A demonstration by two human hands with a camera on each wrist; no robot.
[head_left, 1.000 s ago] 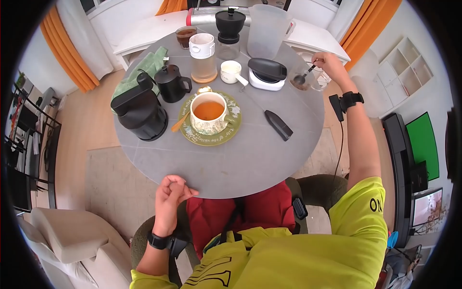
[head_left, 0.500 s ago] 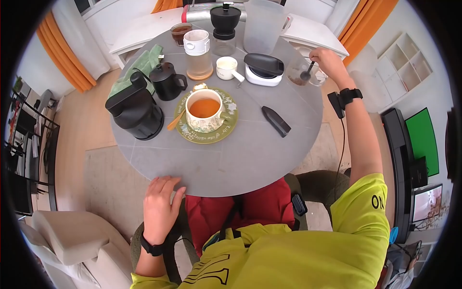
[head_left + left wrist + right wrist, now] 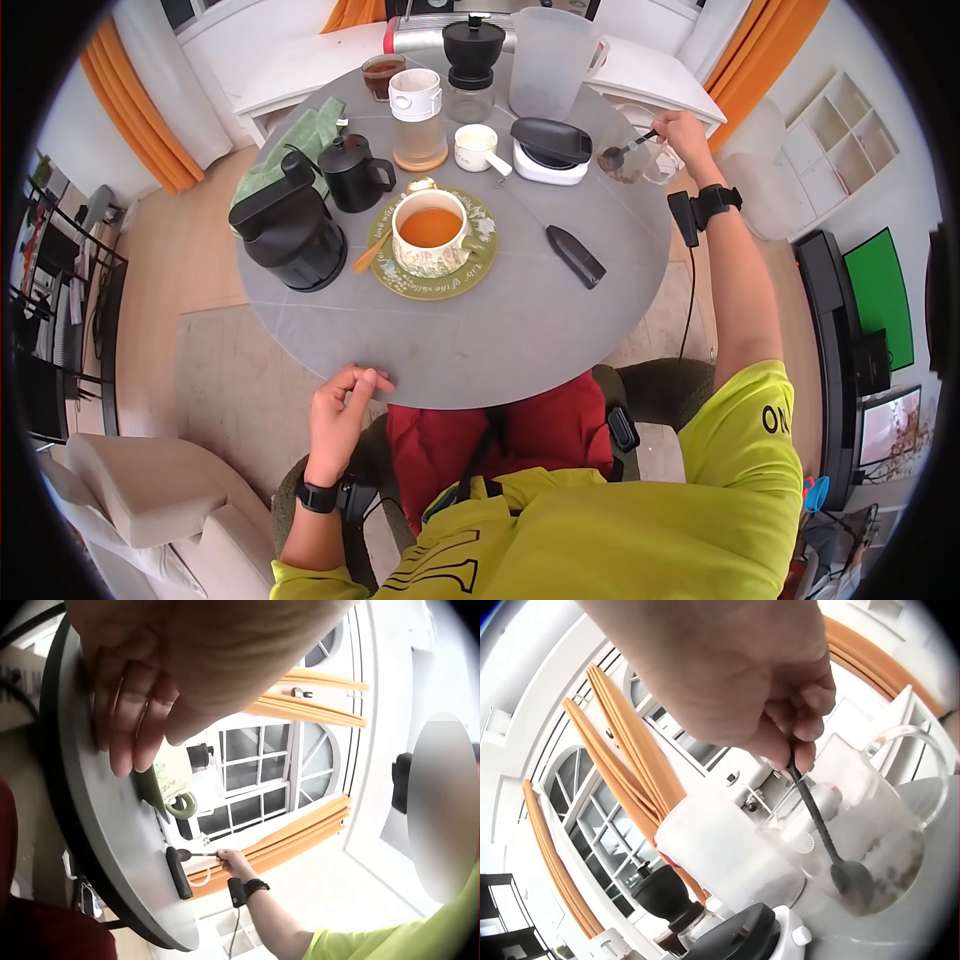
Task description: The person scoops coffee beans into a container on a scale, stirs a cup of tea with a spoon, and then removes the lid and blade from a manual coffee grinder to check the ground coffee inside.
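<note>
My right hand [image 3: 684, 139] is at the table's far right, pinching the handle of a dark spoon [image 3: 815, 814] between thumb and fingers. The spoon slants down into a clear glass jug [image 3: 911, 859] with a looped handle. Inside, its bowl is low among brown bits at the bottom, as the right wrist view shows. My left hand [image 3: 340, 412] lies at the near edge of the table, fingers loosely bent and holding nothing. Before it stands a patterned cup [image 3: 428, 262] of orange-brown liquid on a green saucer [image 3: 440, 290], with a wooden spoon [image 3: 371, 254] at its left.
A black frother [image 3: 576, 257] lies right of the saucer. Left are a black machine [image 3: 290, 245] and a black pot [image 3: 352, 172]. Behind stand a white-topped glass container [image 3: 418, 140], a small white cup [image 3: 474, 150], a scale [image 3: 550, 150], a grinder [image 3: 472, 55] and a tall pitcher [image 3: 545, 65].
The spoon has shifted about inside the glass jug in my right hand. My left hand spread flatter at the table edge, then turned and bent its fingers again.
</note>
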